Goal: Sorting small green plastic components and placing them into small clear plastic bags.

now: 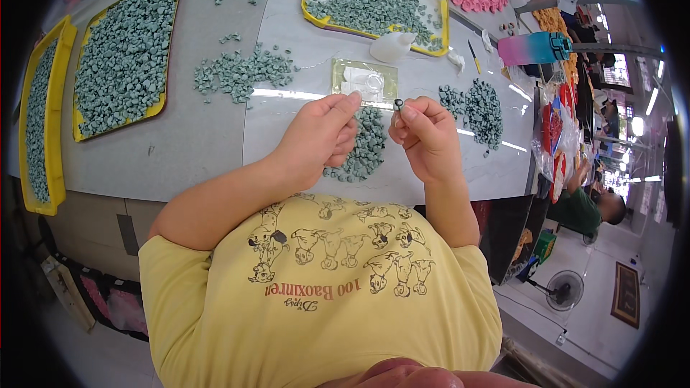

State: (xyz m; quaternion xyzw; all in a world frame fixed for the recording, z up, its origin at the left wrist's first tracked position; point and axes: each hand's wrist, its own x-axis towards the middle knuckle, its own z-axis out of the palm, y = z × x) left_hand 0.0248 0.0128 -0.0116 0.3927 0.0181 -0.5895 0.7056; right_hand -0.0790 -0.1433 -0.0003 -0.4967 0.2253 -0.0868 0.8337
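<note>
While the thumb and forefinger of the right hand pinch a small dark piece at their tips, the left hand stands opposite with its fingers curled and its thumb pressed against the forefinger; whether anything lies within that grip I cannot tell from here. The pinched piece is held above the table, just beyond a loose heap of green pieces lying between the hands.

Handling (judged by eye): the piece is probably light, stiff and rather smooth, so it could slip or spin under uneven pressure; its brittleness cannot be told. It is best taken across its sides by two fingertips, leaving the top face bare.

Farther out: an olive-edged mat bearing white items, a white squeeze bottle, a yellow-handled knife, a pink-and-blue drinking bottle, and a yellow-rimmed tray of similar green pieces.

Writing: the yellow shirt carries legible red and black lettering beside cartoon dogs, inverted from this viewpoint. Toward the far right, a dark framed panel bears marks too small to read.
</note>
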